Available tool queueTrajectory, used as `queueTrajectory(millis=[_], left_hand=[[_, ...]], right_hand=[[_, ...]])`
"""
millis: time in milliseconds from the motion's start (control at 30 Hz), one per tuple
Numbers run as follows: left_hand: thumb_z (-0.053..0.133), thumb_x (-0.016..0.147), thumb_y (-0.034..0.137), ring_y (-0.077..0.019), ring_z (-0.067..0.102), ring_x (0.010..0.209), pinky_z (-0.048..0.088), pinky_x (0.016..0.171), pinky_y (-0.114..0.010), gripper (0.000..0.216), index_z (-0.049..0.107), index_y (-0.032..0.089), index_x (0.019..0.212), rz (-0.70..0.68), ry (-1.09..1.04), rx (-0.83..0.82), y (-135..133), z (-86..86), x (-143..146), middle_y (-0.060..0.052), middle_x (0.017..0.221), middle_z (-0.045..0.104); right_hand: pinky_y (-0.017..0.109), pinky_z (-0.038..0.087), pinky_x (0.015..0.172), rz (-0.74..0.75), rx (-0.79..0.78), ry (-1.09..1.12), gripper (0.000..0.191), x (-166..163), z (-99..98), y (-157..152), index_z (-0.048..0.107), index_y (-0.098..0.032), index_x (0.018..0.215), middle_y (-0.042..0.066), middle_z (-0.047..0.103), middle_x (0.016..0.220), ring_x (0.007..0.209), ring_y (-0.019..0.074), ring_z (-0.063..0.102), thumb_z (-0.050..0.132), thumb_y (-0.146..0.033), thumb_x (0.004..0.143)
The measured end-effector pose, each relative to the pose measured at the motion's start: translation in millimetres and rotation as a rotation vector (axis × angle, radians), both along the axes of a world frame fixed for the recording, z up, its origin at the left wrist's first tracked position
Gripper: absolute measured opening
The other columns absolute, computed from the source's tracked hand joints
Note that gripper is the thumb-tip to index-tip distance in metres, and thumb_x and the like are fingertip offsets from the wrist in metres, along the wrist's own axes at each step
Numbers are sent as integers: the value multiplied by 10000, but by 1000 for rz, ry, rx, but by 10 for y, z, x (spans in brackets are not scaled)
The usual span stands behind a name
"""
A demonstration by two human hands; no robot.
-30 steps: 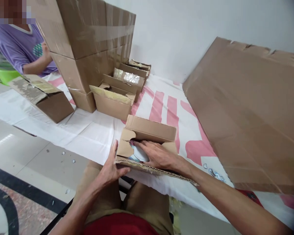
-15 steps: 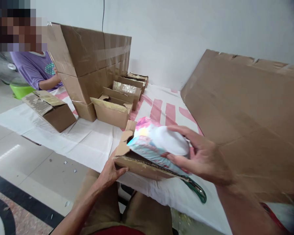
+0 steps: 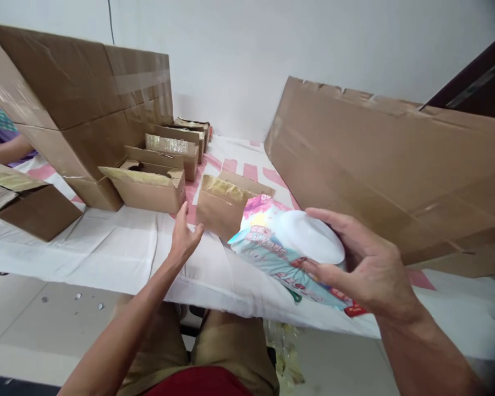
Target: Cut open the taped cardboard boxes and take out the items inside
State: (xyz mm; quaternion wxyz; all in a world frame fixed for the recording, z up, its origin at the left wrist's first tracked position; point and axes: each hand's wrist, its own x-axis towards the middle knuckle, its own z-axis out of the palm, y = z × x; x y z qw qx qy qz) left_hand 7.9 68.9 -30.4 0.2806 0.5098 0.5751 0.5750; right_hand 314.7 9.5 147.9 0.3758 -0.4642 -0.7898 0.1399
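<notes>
1. At the far left, taped cartons (image 3: 78,110) stand stacked on the bench (image 3: 119,247); a row of small open boxes (image 3: 148,187) runs back beside them.
2. The left hand (image 3: 184,237) reaches forward on a stretched forearm, its fingers (image 3: 185,212) released and spread; it holds nothing and sits just beside the near box (image 3: 220,206).
3. Bare white cloth lies open left of that hand, out to the bench's front edge.
4. The right hand (image 3: 367,269) hovers over the front edge, fingers (image 3: 334,220) grasping a packet (image 3: 280,247); the packet juts leftward from them, tilted.
5. A cardboard sheet (image 3: 375,165) leans at the right, walling that side.

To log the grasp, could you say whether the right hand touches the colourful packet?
Touching: the head view shows the right hand with fingers wrapped round the packet.
</notes>
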Motion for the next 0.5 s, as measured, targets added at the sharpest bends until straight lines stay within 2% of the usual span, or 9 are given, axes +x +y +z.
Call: queueTrajectory(millis=[33, 67, 133, 200, 233, 267, 333, 400, 500], left_hand=[[767, 811, 361, -371, 448, 1487, 339, 1228, -573, 814, 420, 194, 1528, 27, -14, 41, -186, 55, -9, -204, 1581, 471], [776, 828, 418, -367, 477, 1468, 361, 1217, -578, 788, 450, 218, 1517, -17, -25, 75, -384, 123, -23, -187, 1569, 495], [846, 762, 549, -385, 466, 1480, 424, 1185, -562, 917, 452, 269, 1541, -215, -77, 142, -756, 290, -46, -173, 1618, 454], [894, 655, 652, -416, 444, 1495, 510, 1118, -534, 1140, 363, 327, 1610, -422, -157, 144, -1034, 459, -44, -162, 1699, 337], [908, 615, 673, -429, 454, 1487, 542, 1085, -519, 1218, 324, 342, 1631, -483, -193, 121, -1129, 527, -31, -158, 1715, 309], [918, 600, 671, -433, 491, 1459, 568, 1054, -506, 1249, 310, 341, 1640, -501, -221, 90, -1196, 576, -11, -161, 1705, 331], [931, 632, 609, -416, 591, 1366, 596, 1013, -482, 1190, 353, 308, 1627, -436, -274, 43, -1268, 611, 42, -169, 1616, 476], [927, 683, 536, -387, 655, 1289, 609, 990, -461, 1091, 396, 283, 1602, -332, -358, 42, -1296, 573, 97, -158, 1503, 599], [895, 715, 549, -367, 709, 1197, 633, 932, -462, 1051, 388, 280, 1595, -273, -535, 33, -1328, 474, 147, -147, 1408, 673]], right_hand=[[435, 665, 837, 39, -2, -19, 598, -18, -14, -12, 682, -313, 1301, 53, 745, 1182, 1016, 308, 736, 862, -452, 748], [450, 662, 884, 84, -2, -40, 608, -50, -29, -14, 667, -319, 1323, 50, 741, 1214, 1055, 317, 736, 856, -420, 754], [468, 639, 973, 189, 4, -84, 639, -159, -61, 5, 633, -333, 1371, 40, 723, 1295, 1141, 329, 722, 834, -348, 765], [467, 615, 1016, 301, 7, -113, 662, -326, -89, 43, 608, -331, 1403, 36, 705, 1354, 1198, 326, 703, 804, -303, 771], [464, 605, 1025, 353, 1, -123, 666, -425, -98, 61, 603, -322, 1411, 40, 703, 1364, 1211, 321, 697, 791, -289, 772], [460, 597, 1029, 404, -3, -127, 668, -528, -100, 77, 602, -308, 1415, 49, 706, 1361, 1215, 316, 694, 782, -280, 773], [456, 579, 1042, 496, 5, -130, 668, -720, -82, 97, 606, -280, 1423, 68, 718, 1342, 1215, 307, 689, 783, -283, 779], [464, 549, 1085, 567, 12, -142, 672, -838, -37, 106, 603, -266, 1440, 82, 714, 1349, 1252, 306, 670, 805, -329, 802], [522, 469, 1178, 578, 5, -141, 708, -793, 10, 86, 583, -290, 1474, 93, 619, 1491, 1409, 341, 558, 806, -520, 842]])
